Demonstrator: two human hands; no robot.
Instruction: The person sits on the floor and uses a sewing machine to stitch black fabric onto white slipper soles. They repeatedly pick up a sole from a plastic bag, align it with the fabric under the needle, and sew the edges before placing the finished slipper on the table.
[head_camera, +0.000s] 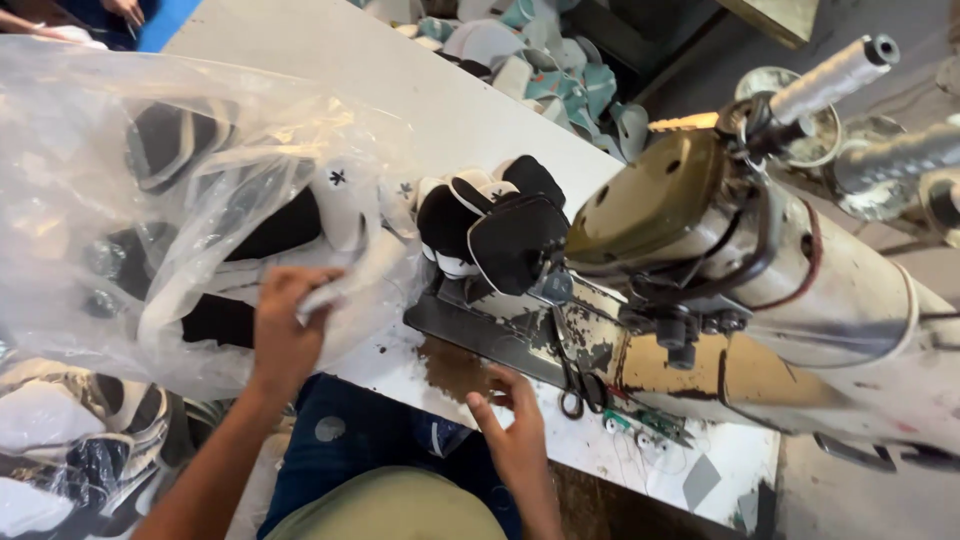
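Note:
My left hand (287, 328) grips the edge of a large clear plastic bag (120, 180) filled with black and white shoe upper pieces. The bag lies on the left part of a white worktable (400, 90). My right hand (515, 430) rests with fingers spread on the table's near edge, holding nothing, just left of a pair of small scissors (578, 385). A stack of black and white shoe pieces (490, 225) sits beside the head of an industrial sewing machine (720, 250).
Thread spools (835, 75) stand on top of the machine at the upper right. A heap of teal and white pieces (545, 60) lies beyond the table. More black and white pieces (70, 440) pile up at the lower left. Another person's hand (125, 10) shows at the top left.

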